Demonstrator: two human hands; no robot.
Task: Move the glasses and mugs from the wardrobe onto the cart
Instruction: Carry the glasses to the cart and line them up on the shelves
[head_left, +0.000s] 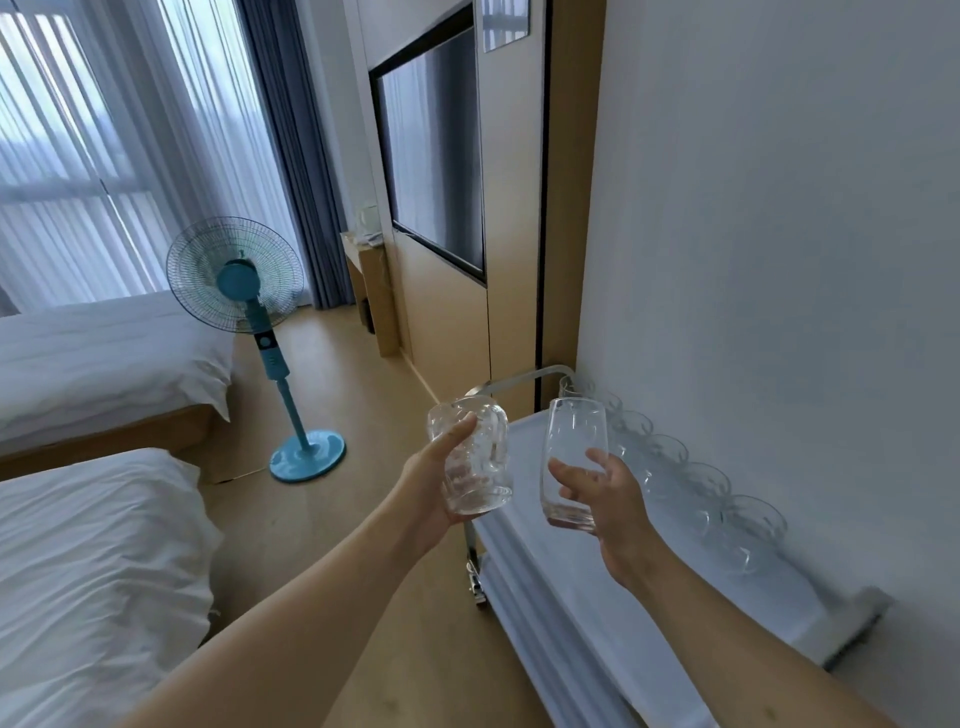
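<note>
Both bare forearms reach out over the floor. Left hand (434, 483) has its fingers (457, 428) wrapped round a clear mug (475, 457), held up just left of the cart (540, 525). Right hand (602, 493) curls its fingers (566, 475) about a tall glass (571, 457), above the cart's white top. Beyond, a row of glasses (675, 467) stands on the cart along the wall. Farther off stand a blue fan (244, 291) and two beds (104, 358).
</note>
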